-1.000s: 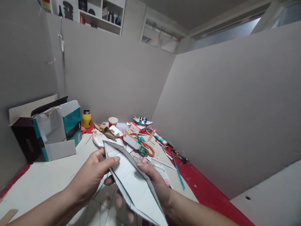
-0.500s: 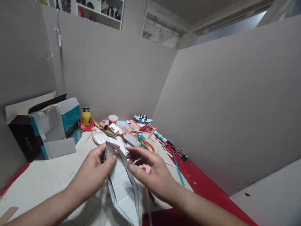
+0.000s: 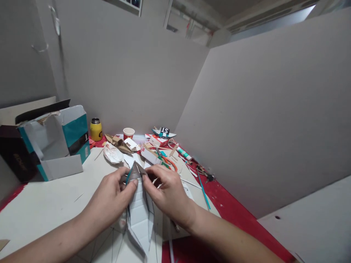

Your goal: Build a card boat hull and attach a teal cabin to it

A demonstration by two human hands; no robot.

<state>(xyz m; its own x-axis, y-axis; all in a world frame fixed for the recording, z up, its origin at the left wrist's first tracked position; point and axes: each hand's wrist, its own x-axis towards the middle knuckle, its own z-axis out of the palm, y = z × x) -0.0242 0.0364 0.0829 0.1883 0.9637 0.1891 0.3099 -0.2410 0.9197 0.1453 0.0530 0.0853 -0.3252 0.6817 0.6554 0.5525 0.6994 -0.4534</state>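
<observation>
A long pointed piece of white card with grey edges (image 3: 140,219), folded lengthwise like a boat hull, is held above the white board on the table (image 3: 49,204). My left hand (image 3: 112,199) pinches its far tip from the left, thumb on top. From the right, my right hand (image 3: 167,193) pinches the same tip, and the fingers of both hands meet at the point. The near end of the card points down towards me.
An open teal and grey carton (image 3: 55,146) stands at the left. Behind the hands lie a yellow jar (image 3: 95,129), a red paper cup (image 3: 128,132), orange-handled scissors (image 3: 167,163), a glue tube (image 3: 183,153), card scraps and small boat models. Grey partition walls close in the far side and the right.
My right hand left the underside of the card and came over to pinch its far tip beside my left hand. The card folded narrower, and the view tilted down.
</observation>
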